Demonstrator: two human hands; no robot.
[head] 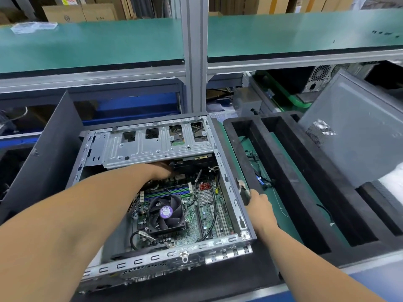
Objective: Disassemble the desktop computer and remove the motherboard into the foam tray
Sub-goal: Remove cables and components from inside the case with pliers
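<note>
Lay open on the desk (281,205), side panel off: the desktop computer (231,184), a grey steel case. Sat flat inside it, still mounted: the green motherboard (196,219), with a black cooler fan (166,212) on top, purple label at its hub. Ran just beyond the fan: a row of blue and green memory slots (172,191). Looped over the board's right part: a black cable (214,216). Spanned the far half of the case: a perforated metal drive cage (157,144).

Reached deep into the case under the near edge of the cage: the left hand (159,171), its fingers hidden among the parts there, so cannot tell whether open or gripping anything. Wrapped over the case's right wall, at the outside rim: the right hand (258,202), fingers curled on the metal edge.

Stood just beside the case on the right, touching or nearly touching it: the black foam tray (298,182), long slots running away from the viewer, green mat and loose thin wires visible through them. Leaned over the tray's far right end: a grey side panel (353,127) with a meshed vent.
</note>
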